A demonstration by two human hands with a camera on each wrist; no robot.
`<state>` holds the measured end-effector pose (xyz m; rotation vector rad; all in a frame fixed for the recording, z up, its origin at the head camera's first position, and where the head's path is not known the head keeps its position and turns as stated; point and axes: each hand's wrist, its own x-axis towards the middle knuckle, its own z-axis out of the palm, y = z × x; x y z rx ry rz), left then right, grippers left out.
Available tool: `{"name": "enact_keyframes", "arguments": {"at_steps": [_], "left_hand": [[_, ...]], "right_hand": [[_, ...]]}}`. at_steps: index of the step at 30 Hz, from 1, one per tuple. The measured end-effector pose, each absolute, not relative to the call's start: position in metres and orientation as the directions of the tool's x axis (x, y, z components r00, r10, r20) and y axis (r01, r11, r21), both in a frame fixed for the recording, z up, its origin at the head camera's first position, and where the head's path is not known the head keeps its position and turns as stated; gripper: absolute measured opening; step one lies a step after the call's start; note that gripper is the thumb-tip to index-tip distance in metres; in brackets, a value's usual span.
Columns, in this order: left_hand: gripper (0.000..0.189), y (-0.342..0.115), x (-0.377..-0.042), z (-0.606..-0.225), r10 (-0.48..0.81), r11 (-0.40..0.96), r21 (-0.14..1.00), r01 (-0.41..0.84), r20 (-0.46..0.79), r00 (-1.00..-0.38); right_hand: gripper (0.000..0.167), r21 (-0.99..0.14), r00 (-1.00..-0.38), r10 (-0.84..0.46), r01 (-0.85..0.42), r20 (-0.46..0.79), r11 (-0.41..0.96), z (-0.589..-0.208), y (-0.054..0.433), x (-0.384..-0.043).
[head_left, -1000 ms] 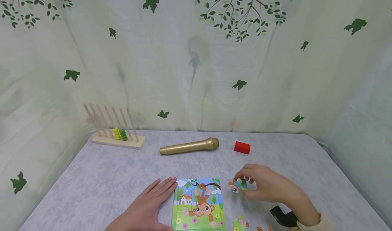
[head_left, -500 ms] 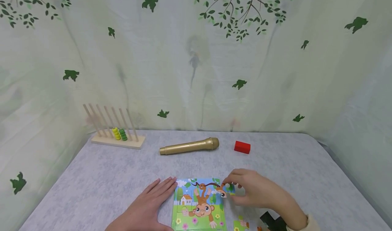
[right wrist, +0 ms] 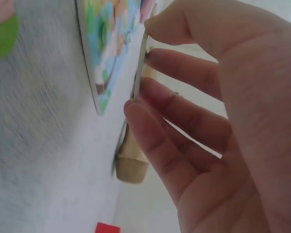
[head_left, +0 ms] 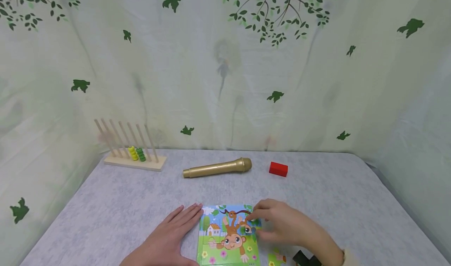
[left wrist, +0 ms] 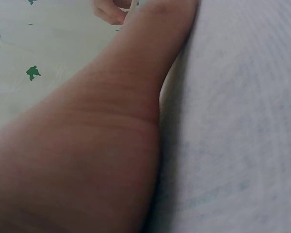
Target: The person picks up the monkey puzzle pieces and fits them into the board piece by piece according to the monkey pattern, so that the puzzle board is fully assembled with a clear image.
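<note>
My right hand [head_left: 283,223] pinches a puzzle piece [head_left: 248,229] with part of a monkey's face on it. The piece overlaps the right side of the monkey picture puzzle [head_left: 229,254] in the head view. From the right wrist, the piece shows as a thin pale edge [right wrist: 139,73] between thumb and fingertips, tilted up above the picture. My left hand [head_left: 172,234] lies with fingers extended along the puzzle's left edge, fingertips at its upper corner. Skin of the left hand and wrist [left wrist: 111,121] fills much of the left wrist view, hiding the puzzle there.
Behind the puzzle lie a gold toy microphone [head_left: 217,169] and a red block [head_left: 278,169]. A wooden peg stand [head_left: 134,164] with yellow and green beads stands back left. Another puzzle piece [head_left: 276,258] lies at the front right, beside a black object [head_left: 306,259] at the right wrist.
My right hand has moved left with the puzzle piece, from beside the puzzle to over its right side. The left hand has stayed in place.
</note>
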<state>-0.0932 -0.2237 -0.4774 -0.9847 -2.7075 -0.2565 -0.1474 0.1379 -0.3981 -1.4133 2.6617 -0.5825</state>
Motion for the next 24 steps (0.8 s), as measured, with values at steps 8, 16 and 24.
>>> {"name": "enact_keyframes", "arguments": {"at_steps": [8, 16, 24], "left_hand": [[0.121, -0.224, -0.094, -0.477, 0.605, 0.759, 0.091, 0.645, 0.268, -0.75], [0.122, -0.224, -0.094, -0.475, 0.593, 0.768, 0.136, 0.626, 0.22, -0.775], [0.122, -0.224, -0.094, -0.476, 0.599, 0.763, 0.109, 0.637, 0.252, -0.76]], "right_hand": [[0.025, -0.31, -0.555, -0.824, -0.808, 0.116, 0.5, -0.408, 0.13, -0.145], [0.022, -0.29, -0.536, -0.836, -0.824, 0.119, 0.487, -0.413, 0.123, -0.142], [0.019, -0.27, -0.495, -0.856, -0.854, 0.152, 0.446, -0.418, 0.12, -0.142]]}}
